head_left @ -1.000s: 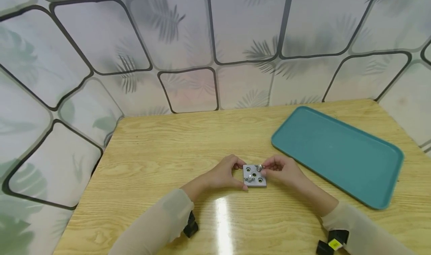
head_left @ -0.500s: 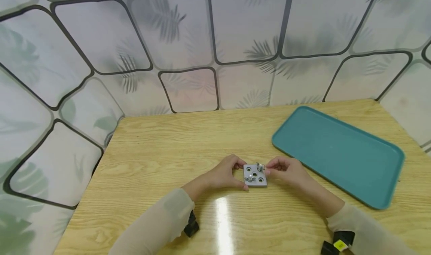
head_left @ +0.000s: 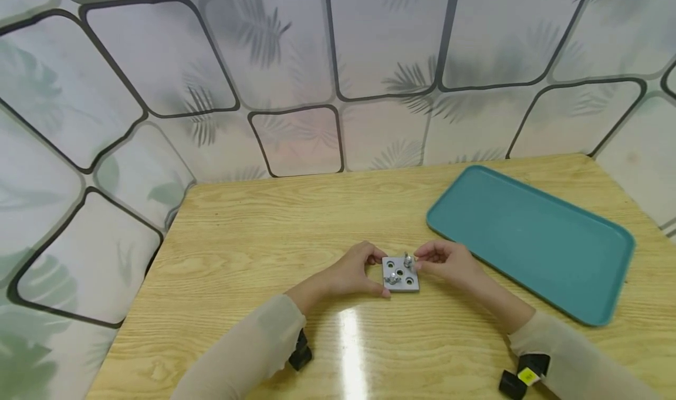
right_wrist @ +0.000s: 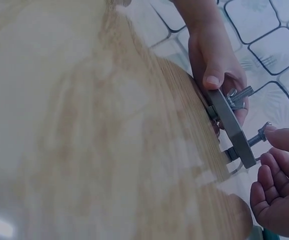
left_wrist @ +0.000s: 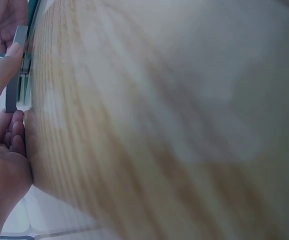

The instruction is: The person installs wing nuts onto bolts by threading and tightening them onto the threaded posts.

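Observation:
A small grey metal plate (head_left: 399, 274) with several round holes carries two bolts with wing nuts. My left hand (head_left: 345, 271) grips its left side, thumb on the near edge and fingers at the far corner. One wing nut (head_left: 392, 278) sits near that side, close to the plate's face in the right wrist view. At the far right corner, my right hand (head_left: 446, 265) has its thumb against the other wing nut (right_wrist: 265, 129), near the tip of its bolt; the index finger is hidden there. The remaining fingers curl loosely below. Bolt heads (right_wrist: 230, 155) stick out underneath.
A teal tray (head_left: 528, 241) lies at an angle on the right of the wooden table (head_left: 274, 230). A patterned curtain-like wall (head_left: 296, 142) rises behind and at the left. Black wrist devices (head_left: 301, 353) are strapped over both sleeves.
The fingers of my right hand have moved slightly out and back at the far-corner wing nut, which has turned. My left hand keeps the plate in nearly the same spot.

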Demonstrator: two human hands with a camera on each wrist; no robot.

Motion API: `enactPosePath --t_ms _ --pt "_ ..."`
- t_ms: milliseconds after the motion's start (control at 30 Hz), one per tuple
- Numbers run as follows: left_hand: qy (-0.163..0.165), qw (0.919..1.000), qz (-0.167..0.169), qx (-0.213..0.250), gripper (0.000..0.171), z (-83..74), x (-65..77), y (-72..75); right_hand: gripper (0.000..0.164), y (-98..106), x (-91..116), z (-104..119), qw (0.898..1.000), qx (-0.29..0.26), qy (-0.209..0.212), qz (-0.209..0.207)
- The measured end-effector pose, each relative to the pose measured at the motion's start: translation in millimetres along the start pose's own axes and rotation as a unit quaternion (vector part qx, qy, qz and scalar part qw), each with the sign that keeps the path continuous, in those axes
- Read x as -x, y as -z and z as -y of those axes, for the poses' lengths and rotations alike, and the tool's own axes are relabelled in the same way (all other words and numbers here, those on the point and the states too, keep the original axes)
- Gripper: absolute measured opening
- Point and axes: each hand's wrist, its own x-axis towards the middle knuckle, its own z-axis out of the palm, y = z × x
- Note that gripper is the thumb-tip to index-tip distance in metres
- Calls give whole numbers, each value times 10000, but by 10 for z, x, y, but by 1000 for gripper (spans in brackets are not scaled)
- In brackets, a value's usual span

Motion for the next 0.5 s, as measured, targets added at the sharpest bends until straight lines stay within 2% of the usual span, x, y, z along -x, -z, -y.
enactPosePath --t_ms 300,500 --pt "-14 10000 -46 -38 62 -13 7 8 35 -59 -63 17 10000 3 -10 52" --pt "-10 10000 -15 -56 62 -11 1 6 32 -75 -80 -4 9999 -54 44 105"
